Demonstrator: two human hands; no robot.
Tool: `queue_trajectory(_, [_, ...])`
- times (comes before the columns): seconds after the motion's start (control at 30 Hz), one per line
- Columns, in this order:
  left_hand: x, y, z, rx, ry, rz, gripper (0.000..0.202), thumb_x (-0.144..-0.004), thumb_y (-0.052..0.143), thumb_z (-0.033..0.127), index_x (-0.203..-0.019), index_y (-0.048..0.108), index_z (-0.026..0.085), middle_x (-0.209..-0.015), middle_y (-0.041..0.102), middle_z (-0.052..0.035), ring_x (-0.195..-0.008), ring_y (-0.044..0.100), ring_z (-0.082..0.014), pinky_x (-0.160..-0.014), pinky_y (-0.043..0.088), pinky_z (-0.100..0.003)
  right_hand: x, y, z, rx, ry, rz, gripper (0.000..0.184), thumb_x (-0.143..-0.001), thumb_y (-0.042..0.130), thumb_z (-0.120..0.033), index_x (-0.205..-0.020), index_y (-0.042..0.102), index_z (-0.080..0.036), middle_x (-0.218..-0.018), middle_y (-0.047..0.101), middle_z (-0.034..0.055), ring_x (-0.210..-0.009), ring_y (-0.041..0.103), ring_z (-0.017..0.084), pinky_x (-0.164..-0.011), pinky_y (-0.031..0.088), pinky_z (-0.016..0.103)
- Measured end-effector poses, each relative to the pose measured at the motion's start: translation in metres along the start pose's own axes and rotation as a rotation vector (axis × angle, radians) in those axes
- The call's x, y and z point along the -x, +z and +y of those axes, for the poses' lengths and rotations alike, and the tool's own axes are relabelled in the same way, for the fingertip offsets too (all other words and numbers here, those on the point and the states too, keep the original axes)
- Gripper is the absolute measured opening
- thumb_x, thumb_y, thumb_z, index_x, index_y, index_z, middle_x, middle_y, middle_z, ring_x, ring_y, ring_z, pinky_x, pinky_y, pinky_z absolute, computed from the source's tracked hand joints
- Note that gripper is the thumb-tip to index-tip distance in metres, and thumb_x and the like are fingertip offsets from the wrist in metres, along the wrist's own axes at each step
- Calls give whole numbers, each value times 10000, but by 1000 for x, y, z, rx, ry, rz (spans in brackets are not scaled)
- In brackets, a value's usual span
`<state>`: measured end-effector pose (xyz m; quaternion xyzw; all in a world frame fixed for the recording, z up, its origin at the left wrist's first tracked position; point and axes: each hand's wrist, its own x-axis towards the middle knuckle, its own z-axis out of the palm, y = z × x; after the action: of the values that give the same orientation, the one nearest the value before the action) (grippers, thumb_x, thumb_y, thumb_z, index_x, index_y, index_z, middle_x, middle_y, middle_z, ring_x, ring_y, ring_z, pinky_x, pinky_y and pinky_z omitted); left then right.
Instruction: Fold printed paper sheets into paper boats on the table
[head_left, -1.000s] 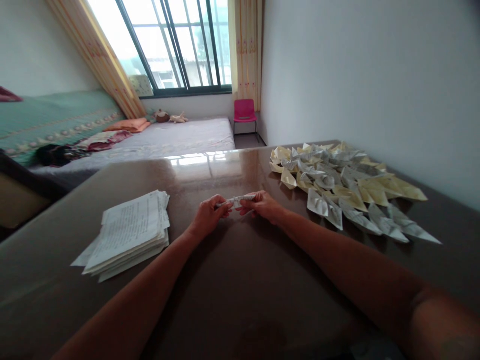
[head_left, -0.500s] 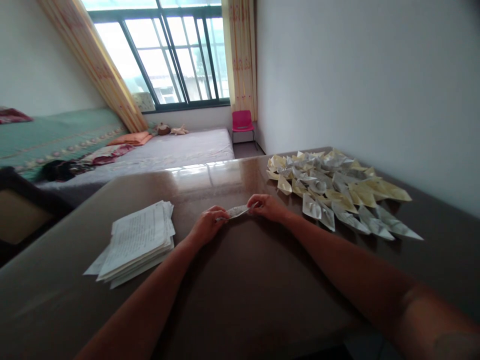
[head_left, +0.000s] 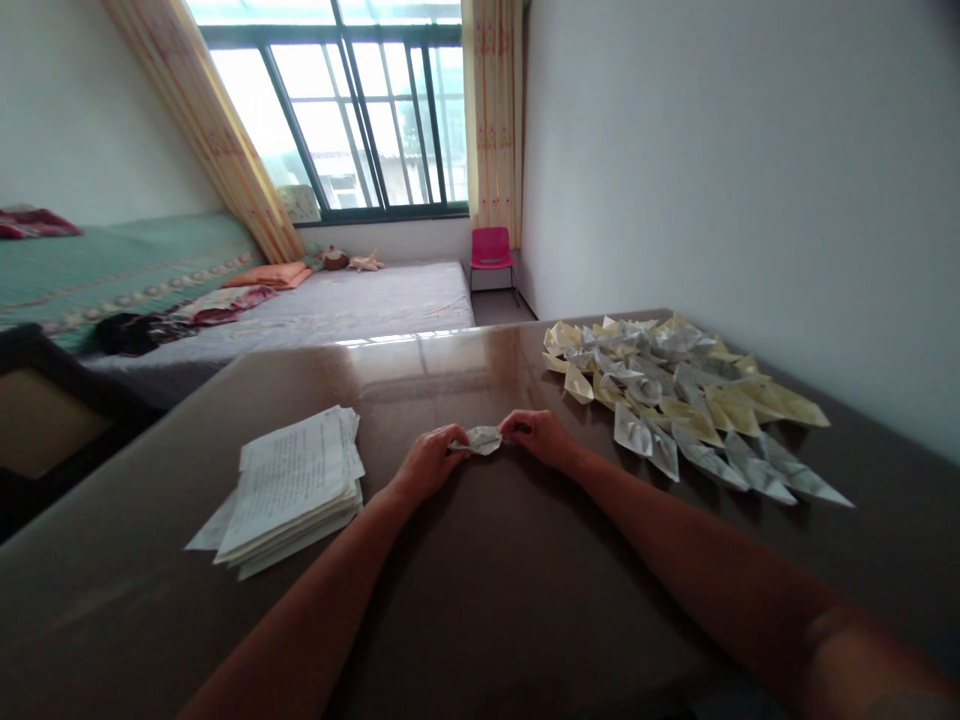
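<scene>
A small piece of folded printed paper [head_left: 484, 440] is held by its two ends above the middle of the brown table [head_left: 480, 590]. My left hand [head_left: 436, 458] pinches the left end between thumb and fingers. On the opposite end, my right hand [head_left: 538, 436] is closed in a similar pinch. The paper's middle bulges open between the hands, while its ends are hidden by my fingers. To the left lies a stack of printed sheets [head_left: 292, 485], its edges uneven. Many folded paper boats [head_left: 660, 375], white and yellowish, are gathered at the right.
Beyond the table is a bed [head_left: 390, 295] with folded orange bedding [head_left: 270, 275] on it. A pink chair [head_left: 491, 250] stands by the curtain [head_left: 495, 130]. The white wall [head_left: 720, 160] runs along the right side, and a dark chair back [head_left: 52, 420] is at the left.
The folded paper's middle has spread wider and shows more of its face. Both hands still grip its ends. The whole view has shifted slightly, with things appearing lower and further right.
</scene>
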<state>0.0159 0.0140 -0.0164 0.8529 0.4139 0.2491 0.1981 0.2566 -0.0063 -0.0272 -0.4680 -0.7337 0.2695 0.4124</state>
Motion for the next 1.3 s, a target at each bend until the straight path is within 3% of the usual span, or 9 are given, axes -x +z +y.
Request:
queue_trajectory(0.3, [-1, 1, 2, 6, 85, 15, 152, -838, 532, 329, -947, 609, 255, -915, 657, -44, -849, 629, -228, -787, 488, -356, -1, 8, -9, 71, 6, 24, 160, -820, 583, -195, -845, 711, -287, -853, 724, -35, -771, 658, 170, -745, 509, 296])
queue_trajectory(0.37, [-2, 1, -2, 57, 38, 8, 330, -815, 571, 383, -1118, 571, 252, -1005, 657, -54, -875, 645, -226, -809, 504, -365, -5, 5, -12, 106, 23, 45, 157, -808, 596, -169, -828, 711, -274, -813, 725, -38, -748, 659, 164, -719, 511, 282])
queue_trajectory(0.43, [-4, 2, -7, 128, -75, 32, 559, -803, 579, 465, -1298, 451, 239, -1052, 647, -66, -754, 666, -198, -764, 531, -371, -10, -3, -16, 146, 38, 69, 141, -777, 627, -136, -795, 714, -246, -774, 725, -35, -731, 663, 160, -700, 508, 267])
queue_trajectory(0.53, [-8, 5, -17, 227, -139, 50, 637, -836, 514, 517, -1371, 342, 216, -1029, 653, -65, -664, 670, -170, -735, 555, -380, -13, -34, -24, 205, 45, 120, 111, -764, 659, -151, -796, 730, -231, -746, 728, -39, -700, 668, 144, -673, 505, 240])
queue_trajectory(0.63, [-11, 8, -24, 187, -105, 53, 595, -849, 491, 521, -1343, 379, 208, -1052, 644, -80, -692, 683, -177, -738, 566, -385, -1, -88, -30, 289, 51, 254, 103, -776, 664, -201, -831, 742, -242, -793, 735, -27, -724, 670, 141, -685, 505, 238])
queue_trajectory(0.8, [-12, 10, -28, 79, 55, 102, 459, -860, 478, 493, -1222, 512, 213, -1285, 536, -112, -867, 682, -188, -789, 568, -349, 47, -194, -21, 486, 124, 628, 173, -802, 634, -324, -863, 742, -203, -875, 733, 62, -811, 668, 210, -760, 508, 329])
queue_trajectory(0.93, [-13, 10, -29, 2, 117, 102, 423, -864, 474, 497, -1167, 569, 218, -1279, 549, -102, -911, 679, -195, -789, 574, -335, 90, -253, -8, 622, 219, 845, 252, -813, 606, -400, -874, 742, -197, -889, 737, 81, -788, 669, 227, -766, 505, 354])
queue_trajectory(1.13, [-18, 8, -37, 12, 144, 75, 428, -835, 500, 559, -1093, 628, 242, -1250, 588, -81, -917, 691, -204, -747, 595, -292, 170, -299, 0, 811, 312, 932, 274, -827, 584, -416, -864, 735, -191, -866, 731, 75, -746, 662, 207, -732, 501, 324])
queue_trajectory(1.3, [-21, 7, -45, -46, 128, 46, 442, -806, 497, 608, -1033, 671, 270, -1241, 618, -59, -983, 682, -245, -777, 600, -321, 237, -296, 11, 817, 354, 791, 221, -832, 585, -396, -830, 729, -228, -851, 726, 39, -727, 662, 184, -668, 506, 288])
